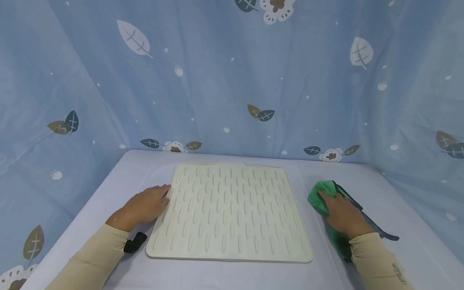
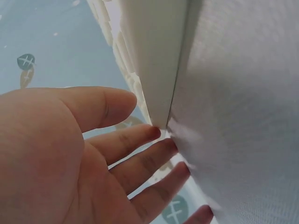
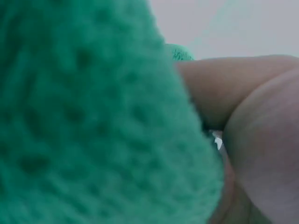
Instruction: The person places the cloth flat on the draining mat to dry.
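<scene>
A cream drying mat [image 1: 232, 213] with raised oval ridges lies flat in the middle of the white table. At its left edge is my left hand [image 1: 148, 203]; in the left wrist view its fingers [image 2: 145, 163] are extended and spread, fingertips by the table cloth and the mat's side [image 2: 161, 70]. Off to the right of the mat, my right hand [image 1: 342, 213] grips a fluffy green towel [image 1: 320, 197] with dark trim, bunched under the palm. In the right wrist view the towel [image 3: 93, 121] fills the left side, the thumb [image 3: 215, 88] against it.
The white-covered table [image 1: 268, 276] runs around the mat on all sides. A blue curtain [image 1: 217, 80] printed with leaves and flowers encloses the back and both sides. A black strap piece [image 1: 135, 243] sits at the left wrist.
</scene>
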A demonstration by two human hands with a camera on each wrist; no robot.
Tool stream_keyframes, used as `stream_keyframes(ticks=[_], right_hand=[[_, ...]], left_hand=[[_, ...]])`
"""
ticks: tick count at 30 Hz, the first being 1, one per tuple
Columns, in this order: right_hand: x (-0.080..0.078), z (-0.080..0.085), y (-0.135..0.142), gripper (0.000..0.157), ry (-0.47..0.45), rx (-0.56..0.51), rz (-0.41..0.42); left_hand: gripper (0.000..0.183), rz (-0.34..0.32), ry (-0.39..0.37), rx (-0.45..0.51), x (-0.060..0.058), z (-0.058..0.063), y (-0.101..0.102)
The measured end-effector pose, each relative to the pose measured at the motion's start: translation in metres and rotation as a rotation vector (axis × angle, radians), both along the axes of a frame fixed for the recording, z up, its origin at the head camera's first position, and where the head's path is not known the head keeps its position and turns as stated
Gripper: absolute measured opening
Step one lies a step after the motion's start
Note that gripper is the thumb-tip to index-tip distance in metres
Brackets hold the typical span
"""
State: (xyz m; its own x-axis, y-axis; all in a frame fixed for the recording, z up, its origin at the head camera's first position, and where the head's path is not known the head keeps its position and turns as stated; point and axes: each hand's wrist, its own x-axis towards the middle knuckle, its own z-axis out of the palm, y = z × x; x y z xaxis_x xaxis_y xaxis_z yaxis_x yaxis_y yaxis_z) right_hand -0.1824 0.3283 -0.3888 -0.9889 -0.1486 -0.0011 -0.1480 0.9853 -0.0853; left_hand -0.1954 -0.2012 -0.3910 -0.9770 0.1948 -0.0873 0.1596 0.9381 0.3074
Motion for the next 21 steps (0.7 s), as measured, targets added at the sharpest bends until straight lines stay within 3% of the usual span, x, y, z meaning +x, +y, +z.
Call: stream_keyframes(ticks=[5, 13, 21], right_hand=[[0.0004, -0.0002, -0.0006, 0.065, 0.029, -0.013, 0.012], [-0.001, 0.0028, -0.0011, 0.063, 0.058, -0.043, 0.047], [0.0009, 0.0058, -0.0042, 0.061, 0.083, -0.039, 0.004]], left_hand=[[0.055, 0.014, -0.034, 0.021, 0.0009, 0.0012, 0.0], [0.057, 0.021, -0.028, 0.03, 0.0019, -0.0012, 0.0003], [0.059, 0.02, -0.006, -0.011, 0.0019, -0.0022, 0.0027]])
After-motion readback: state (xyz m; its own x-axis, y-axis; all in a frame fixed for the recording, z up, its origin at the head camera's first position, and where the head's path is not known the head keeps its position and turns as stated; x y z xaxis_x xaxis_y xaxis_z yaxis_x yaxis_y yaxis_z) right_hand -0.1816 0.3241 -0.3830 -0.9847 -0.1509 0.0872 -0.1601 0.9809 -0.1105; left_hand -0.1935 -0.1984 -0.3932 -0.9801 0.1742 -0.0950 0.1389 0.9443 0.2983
